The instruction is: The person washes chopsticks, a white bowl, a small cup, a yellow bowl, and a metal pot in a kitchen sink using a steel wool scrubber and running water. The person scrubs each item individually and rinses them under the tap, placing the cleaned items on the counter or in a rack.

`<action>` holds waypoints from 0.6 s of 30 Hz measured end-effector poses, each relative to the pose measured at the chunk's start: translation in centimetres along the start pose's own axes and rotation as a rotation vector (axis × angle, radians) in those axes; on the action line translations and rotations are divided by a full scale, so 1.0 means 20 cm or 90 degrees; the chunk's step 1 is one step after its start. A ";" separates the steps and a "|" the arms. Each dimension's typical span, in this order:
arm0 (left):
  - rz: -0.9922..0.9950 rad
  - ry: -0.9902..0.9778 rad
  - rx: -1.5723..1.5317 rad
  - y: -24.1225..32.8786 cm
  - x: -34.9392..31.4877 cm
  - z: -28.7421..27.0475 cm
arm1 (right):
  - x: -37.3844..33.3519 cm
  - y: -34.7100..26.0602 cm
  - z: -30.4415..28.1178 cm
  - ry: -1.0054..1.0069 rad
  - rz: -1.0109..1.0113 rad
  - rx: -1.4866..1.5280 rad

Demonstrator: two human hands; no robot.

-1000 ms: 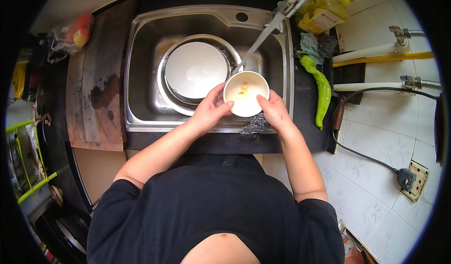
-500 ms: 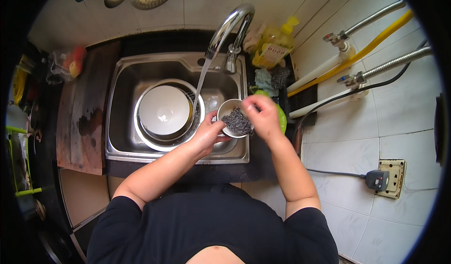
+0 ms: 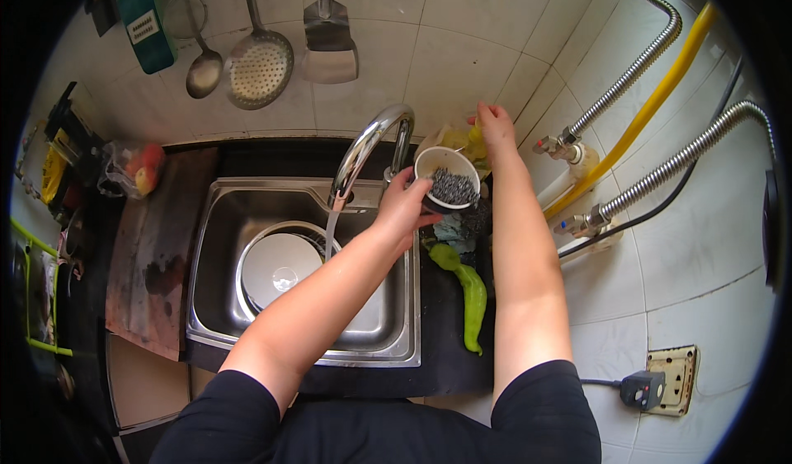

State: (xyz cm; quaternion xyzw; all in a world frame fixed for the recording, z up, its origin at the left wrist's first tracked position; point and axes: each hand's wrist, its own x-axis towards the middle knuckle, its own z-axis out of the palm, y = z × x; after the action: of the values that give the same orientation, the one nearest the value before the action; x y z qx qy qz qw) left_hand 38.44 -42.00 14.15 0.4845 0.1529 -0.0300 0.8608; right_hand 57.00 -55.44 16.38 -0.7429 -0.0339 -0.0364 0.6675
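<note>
My left hand [image 3: 402, 210] grips a small white bowl [image 3: 429, 160] by its side, tilted up beside the faucet. A grey steel wool scrubber [image 3: 454, 187] rests inside the bowl. Reaching to the back corner, my right hand [image 3: 497, 132] has its fingers closed at the top of a yellow dish soap pump bottle [image 3: 476, 146]. The bowl and the hand hide most of that bottle. Water runs from the chrome faucet [image 3: 363, 149] into the sink [image 3: 381, 336], where a large white bowl [image 3: 280, 266] sits in a round metal basin [image 3: 247, 299].
A long green pepper [image 3: 472, 299] and a bluish cloth [image 3: 454, 233] lie on the black counter right of the sink. At left are a wooden board [image 3: 136, 299] and a bag of red fruit [image 3: 140, 171]. Utensils, including a skimmer [image 3: 260, 68], hang behind. Metal hoses [image 3: 615, 93] line the right wall.
My right hand has left the scrubber and reached forward to the soap bottle. My left hand has carried the bowl and scrubber forward and right, out over the counter. The view has tilted up.
</note>
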 end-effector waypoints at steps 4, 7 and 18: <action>0.026 -0.001 0.020 0.05 0.13 0.08 | -0.04 0.00 0.00 -0.016 -0.009 0.000; 0.013 -0.023 0.005 0.04 0.21 0.09 | 0.01 0.06 -0.01 -0.024 -0.036 -0.013; 0.010 -0.022 0.004 0.04 0.19 0.08 | 0.00 0.09 0.01 -0.014 -0.062 -0.112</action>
State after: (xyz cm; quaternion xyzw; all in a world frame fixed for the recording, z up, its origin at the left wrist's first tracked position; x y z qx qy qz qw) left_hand 42.66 -42.57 14.44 0.4881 0.1340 -0.0320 0.8618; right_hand 57.24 -55.37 14.65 -0.7963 -0.0744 -0.0634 0.5970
